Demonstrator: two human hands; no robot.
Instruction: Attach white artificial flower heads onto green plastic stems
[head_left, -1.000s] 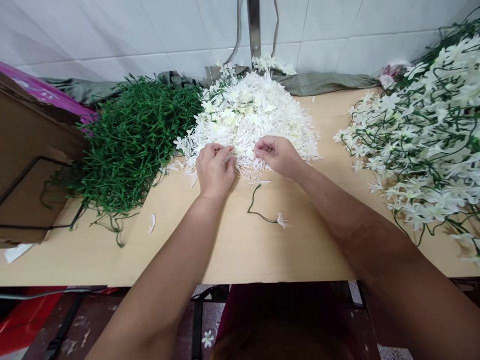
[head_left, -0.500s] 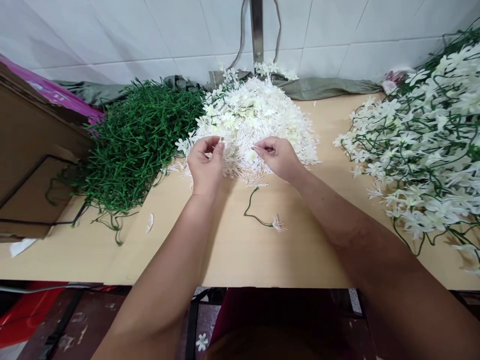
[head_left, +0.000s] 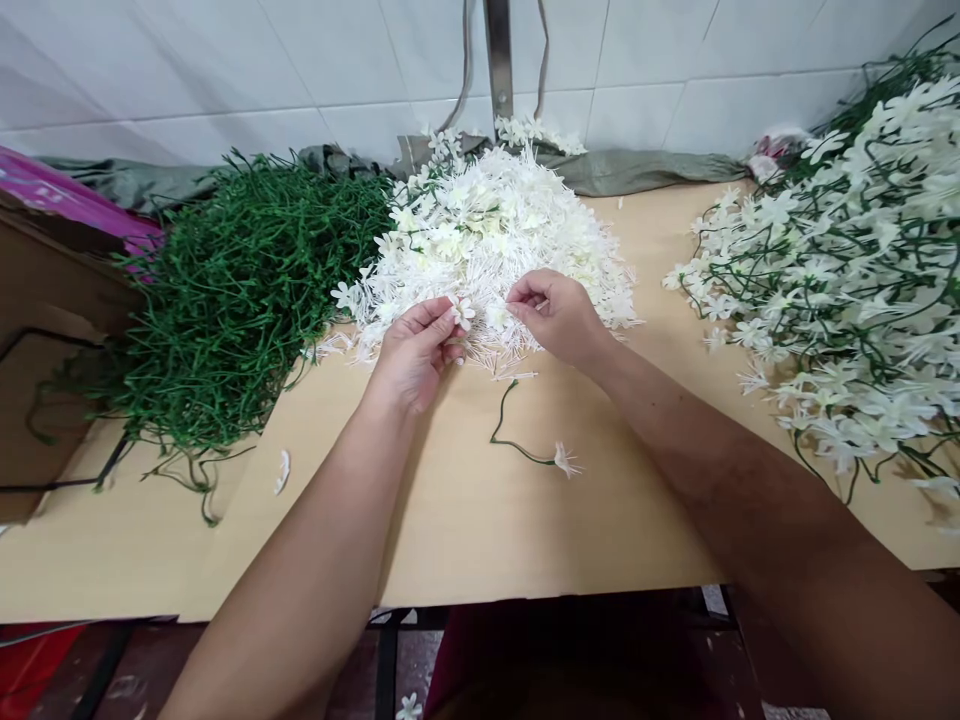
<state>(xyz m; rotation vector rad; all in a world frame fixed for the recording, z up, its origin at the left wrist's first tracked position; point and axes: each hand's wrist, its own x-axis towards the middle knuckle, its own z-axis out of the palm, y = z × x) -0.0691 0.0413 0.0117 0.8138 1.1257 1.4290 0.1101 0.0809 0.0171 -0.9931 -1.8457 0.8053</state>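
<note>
Between the thumb and fingers of my left hand [head_left: 422, 345] is a small white artificial flower head [head_left: 463, 313], its petals facing up. My right hand [head_left: 553, 312] is closed in a pinch at the front of the heap; something thin and white seems to sit at its fingertips, too small to name. Both hands are over the near edge of a pile of white flower heads and thin white stamens [head_left: 517, 220]. On the table just below them lies a green stem with a white flower [head_left: 525, 453] on its right end.
A heap of green plastic stems [head_left: 262, 280] lies at the left, beside a cardboard box [head_left: 45, 370]. Assembled white flowers on green stems [head_left: 847, 300] fill the right side. A white scrap [head_left: 283, 472] rests on the cardboard-covered table [head_left: 465, 540]; a tiled wall stands behind.
My left hand has turned and lowered slightly, and the white flower head in it now shows plainly. The right hand stays pinched in nearly the same place. The view has shifted a little.
</note>
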